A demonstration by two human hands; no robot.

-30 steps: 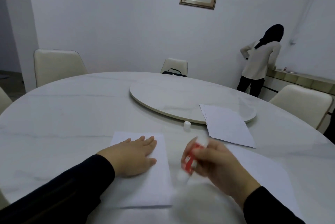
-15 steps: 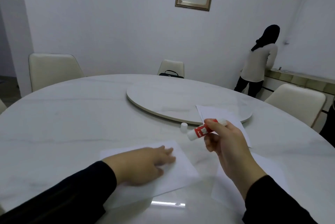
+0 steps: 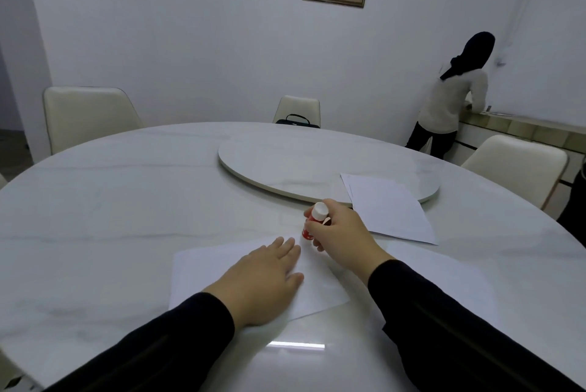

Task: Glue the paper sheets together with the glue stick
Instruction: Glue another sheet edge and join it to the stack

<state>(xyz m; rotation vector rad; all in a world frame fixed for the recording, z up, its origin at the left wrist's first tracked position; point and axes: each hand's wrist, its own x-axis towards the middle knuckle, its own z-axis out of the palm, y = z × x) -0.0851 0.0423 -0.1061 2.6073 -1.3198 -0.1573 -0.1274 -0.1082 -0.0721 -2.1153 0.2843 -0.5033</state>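
Note:
A white paper sheet point(image 3: 203, 274) lies on the marble table point(image 3: 111, 201) in front of me. My left hand point(image 3: 263, 280) rests flat on it, fingers together and pointing away. My right hand point(image 3: 339, 233) grips the red glue stick point(image 3: 312, 223), which stands upright at the sheet's far corner with its white end up. I cannot tell whether that white end is the cap. A second sheet point(image 3: 450, 274) lies to the right, partly under my right forearm. A stack of white sheets point(image 3: 390, 210) lies further right, overlapping the turntable's edge.
A round turntable point(image 3: 301, 163) sits at the table's centre. Cream chairs point(image 3: 85, 115) stand around the table, and one far chair holds a black bag point(image 3: 296, 121). A person point(image 3: 450, 103) stands at a counter by the right wall, facing away.
My right hand came down from the air and set the glue stick upright at the sheet's far corner. The loose white cap seen on the table there before is no longer visible.

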